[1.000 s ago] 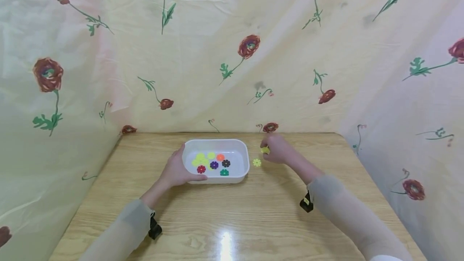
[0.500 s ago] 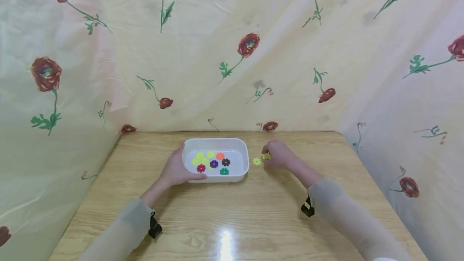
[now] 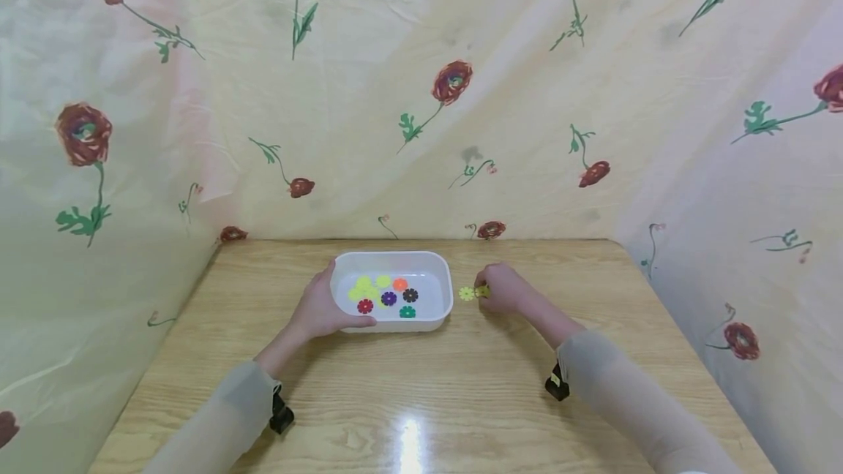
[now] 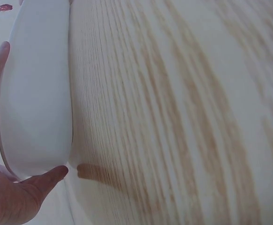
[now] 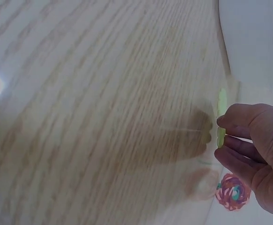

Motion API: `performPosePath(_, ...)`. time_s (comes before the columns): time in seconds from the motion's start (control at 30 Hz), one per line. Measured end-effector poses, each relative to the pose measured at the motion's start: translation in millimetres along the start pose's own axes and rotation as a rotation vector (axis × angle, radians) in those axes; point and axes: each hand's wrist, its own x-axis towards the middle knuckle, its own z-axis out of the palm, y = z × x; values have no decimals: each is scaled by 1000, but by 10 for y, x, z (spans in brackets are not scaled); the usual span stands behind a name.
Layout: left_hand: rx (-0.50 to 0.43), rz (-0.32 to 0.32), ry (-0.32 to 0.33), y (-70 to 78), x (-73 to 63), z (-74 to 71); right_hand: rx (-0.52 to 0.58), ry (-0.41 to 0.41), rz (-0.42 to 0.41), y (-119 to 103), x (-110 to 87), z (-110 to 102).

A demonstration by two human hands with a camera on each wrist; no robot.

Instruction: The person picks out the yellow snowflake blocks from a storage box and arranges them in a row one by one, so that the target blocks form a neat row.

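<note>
Bordering the scene, far left: floral cloth (image 3: 125,240), covering the left, back and right sides.
Left sleeve (image 3: 224,408): one, light-coloured, with one black device (image 3: 281,413) at the wrist.
Left hand (image 3: 319,306): one, gripping the left end of the white tray (image 3: 411,326), its thumb along the near wall.
Tray: one, standing upright on the wooden table (image 3: 369,371), at its far side.
Yellow discs (image 3: 364,289) in the tray: several, mostly overlapping toward the left; their exact number cannot be told.
Red disc (image 3: 365,306): one, in front of the yellow group.
Purple disc (image 3: 389,298): one, right of the red.
Orange disc (image 3: 400,284): one, behind the purple.
Green disc (image 3: 407,311): one, close to the near wall.
Dark disc (image 3: 410,295): one, rightmost inside the tray.
Loose yellow disc (image 3: 466,293): one, flat on the table just right of the tray.
Held yellow disc (image 3: 484,291): one, just beside the loose one; whether the two touch cannot be told.
Right hand (image 3: 503,290): one, pinching that held disc between thumb and fingers.
Right sleeve (image 3: 632,386): one, with a second black device (image 3: 556,385) at the wrist.
</note>
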Motion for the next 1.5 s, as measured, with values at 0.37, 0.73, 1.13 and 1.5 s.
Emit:
performPosePath(0.37,-8,-4,-4,-11,-3,-5,-17,8,5,-16,-6,34)
performPosePath(0.73,-12,-4,-3,-14,6,1,-14,11,-3,-30,-19,31)
performPosePath(1.13,-5,-12,1,3,3,5,-56,-77,49,-23,65,-216)
performPosePath(1.5,-7,-15,0,16,-10,0,-113,59,-138,-155,274,-497)
